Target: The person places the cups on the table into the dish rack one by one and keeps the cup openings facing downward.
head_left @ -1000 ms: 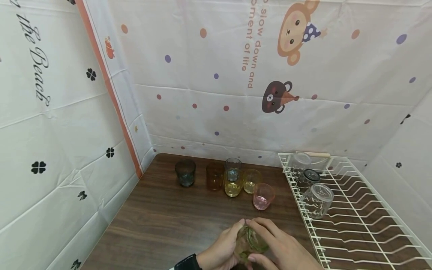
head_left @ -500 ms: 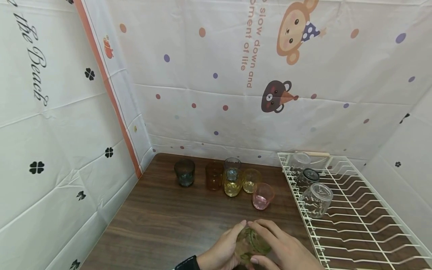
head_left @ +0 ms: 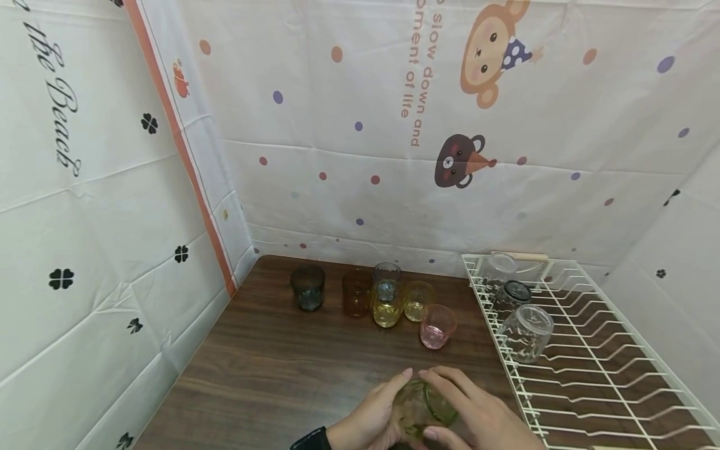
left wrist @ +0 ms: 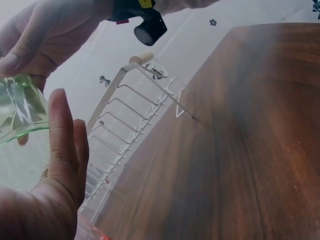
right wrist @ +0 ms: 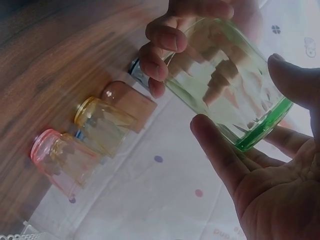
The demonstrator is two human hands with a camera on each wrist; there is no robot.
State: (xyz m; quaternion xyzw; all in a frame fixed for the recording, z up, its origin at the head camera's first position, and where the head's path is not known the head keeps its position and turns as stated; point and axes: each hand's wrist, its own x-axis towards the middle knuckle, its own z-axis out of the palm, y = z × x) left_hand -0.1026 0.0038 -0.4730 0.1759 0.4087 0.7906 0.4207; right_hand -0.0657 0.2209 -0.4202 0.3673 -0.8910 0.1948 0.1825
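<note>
A clear green drinking glass [head_left: 413,409] with a faceted lower body and a thick green base is held between both hands, above the table's front part. My left hand [head_left: 368,415] grips it from the left; in the right wrist view its fingers [right wrist: 170,42] curl over the glass wall. My right hand [head_left: 478,409] holds the base end, thumb on one side and fingers on the other. The glass lies tilted on its side, its base toward the right hand. Nearest beyond the hands, a pink glass [head_left: 437,328] stands on the table.
A white wire rack [head_left: 596,356] at the right carries upside-down clear glasses [head_left: 527,334] and a dark-based one [head_left: 510,297]. Along the table's back stand a dark glass [head_left: 308,289], an amber glass [head_left: 356,294], yellow glasses [head_left: 387,311] and a bluish one [head_left: 387,272]. Printed cloth [head_left: 315,131] hangs behind.
The green glass has turned slightly and shifted a little to the right. My right hand has moved slightly right with it, while the left hand has barely moved. The other glasses stay put.
</note>
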